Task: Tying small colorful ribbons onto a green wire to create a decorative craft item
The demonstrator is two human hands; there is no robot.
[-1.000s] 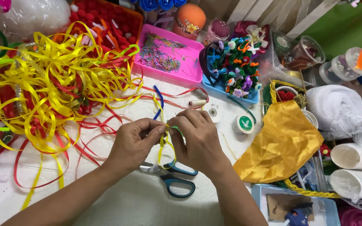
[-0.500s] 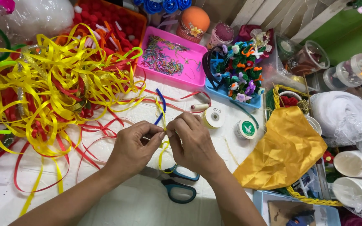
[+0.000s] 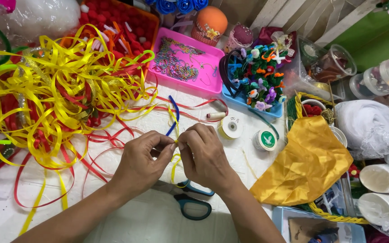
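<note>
Fingertips of both hands meet at frame centre, pinching a narrow yellow ribbon (image 3: 175, 158) between them; left hand (image 3: 141, 163) and right hand (image 3: 205, 155) are touching. A blue ribbon strip (image 3: 173, 116) rises just above the pinch. Teal-handled scissors (image 3: 193, 201) lie below the wrists. Tangled yellow and red ribbons (image 3: 55, 90) fill the upper left; yellow cloth (image 3: 305, 164) lies at right.

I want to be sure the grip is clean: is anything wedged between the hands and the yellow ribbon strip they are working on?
Nothing visible is. The left hand and right hand pinch the yellow ribbon strip directly between their fingertips. The scissors lie on the table below the hands, apart from the strip.
</note>
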